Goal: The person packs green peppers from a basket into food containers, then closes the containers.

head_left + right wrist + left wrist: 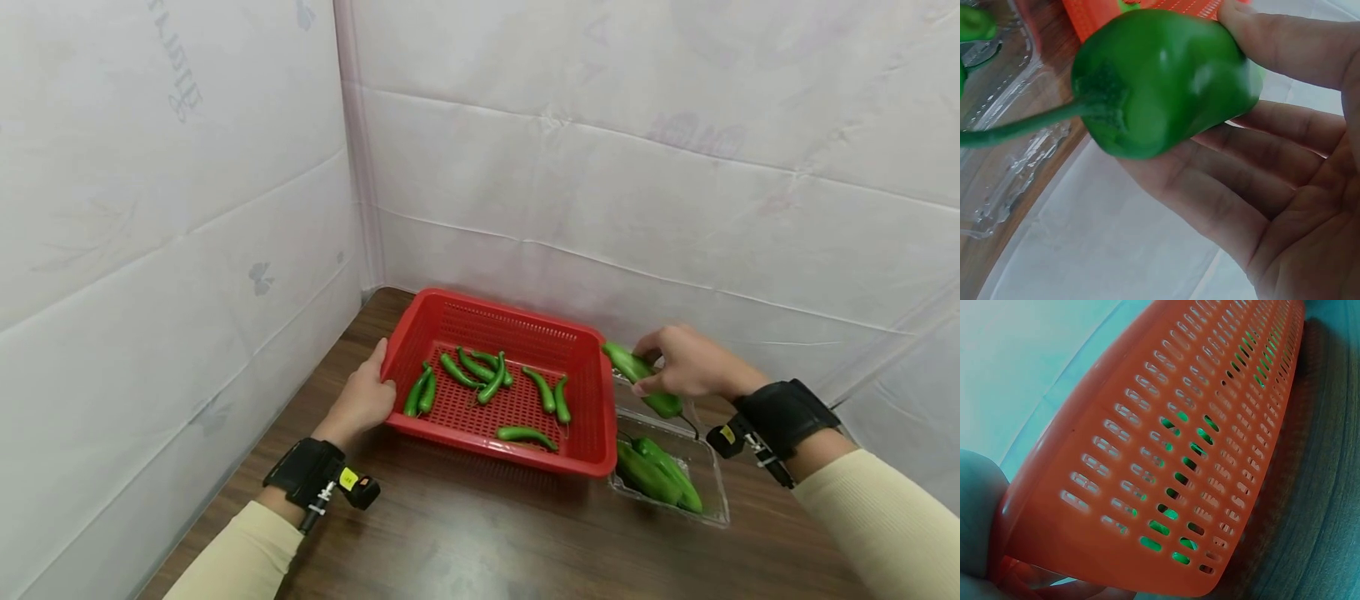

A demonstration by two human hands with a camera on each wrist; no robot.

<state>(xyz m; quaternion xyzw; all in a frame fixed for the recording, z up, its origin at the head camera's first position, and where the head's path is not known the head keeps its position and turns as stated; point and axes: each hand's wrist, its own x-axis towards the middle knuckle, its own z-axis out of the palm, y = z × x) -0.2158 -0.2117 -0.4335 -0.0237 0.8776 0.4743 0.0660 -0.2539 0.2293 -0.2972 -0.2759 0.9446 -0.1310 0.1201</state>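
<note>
A red perforated basket (517, 327) stands on the wooden table and holds several slim green peppers (480, 372). My left hand (364, 396) grips the basket's left rim; its slotted wall (1172, 444) fills the left wrist view. My right hand (686, 364) holds a large green pepper (641, 377) just right of the basket, above a clear plastic tray (708, 475). In the right wrist view the fingers (1272, 187) curl round that pepper (1166, 81), its stem pointing left. More large green peppers (655, 473) lie in the tray.
White sheeted walls (187, 208) close in on the left and behind. The brown table (480, 533) stretches toward me in front of the basket. The clear tray (997, 144) sits against the basket's right side.
</note>
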